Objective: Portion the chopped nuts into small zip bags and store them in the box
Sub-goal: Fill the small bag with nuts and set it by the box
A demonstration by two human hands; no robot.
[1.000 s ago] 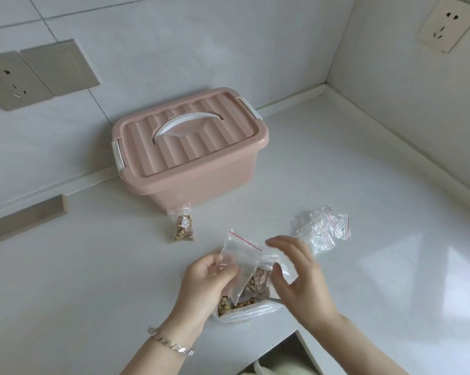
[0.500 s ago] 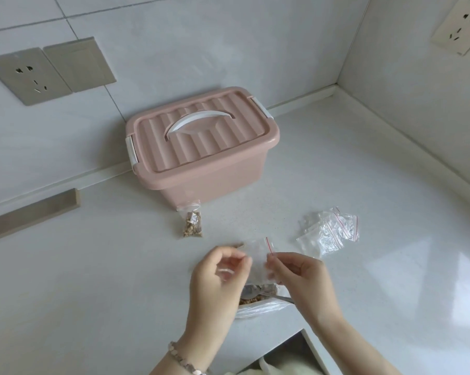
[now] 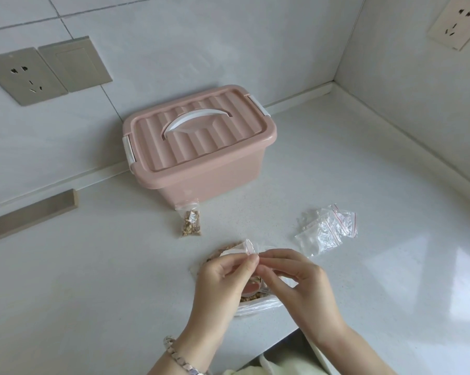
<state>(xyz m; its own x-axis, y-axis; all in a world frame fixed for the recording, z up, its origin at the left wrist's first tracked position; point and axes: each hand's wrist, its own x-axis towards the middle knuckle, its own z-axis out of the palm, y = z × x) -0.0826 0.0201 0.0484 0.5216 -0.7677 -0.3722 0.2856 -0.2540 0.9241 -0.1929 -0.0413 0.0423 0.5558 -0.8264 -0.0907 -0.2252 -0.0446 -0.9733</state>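
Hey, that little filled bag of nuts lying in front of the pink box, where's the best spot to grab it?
Likely the filled bag is best pinched by its clear, empty top, the end toward the pink box. The nuts sit bunched at the near end, so the top is flat and thin. Come from above: the box blocks the far side.

Domestic kitchen. White speckled stone-look counter [image 3: 336, 158] with a raised upstand [image 3: 296, 98] along both walls; large pale wall tiles [image 3: 201, 36] with grey grout lines; beige socket [image 3: 25, 77] and blank plate [image 3: 75, 63] side by side on the back wall; cream socket [image 3: 457, 21] on the side wall; pink lidded plastic storage box [image 3: 201, 147] near the counter's back edge.
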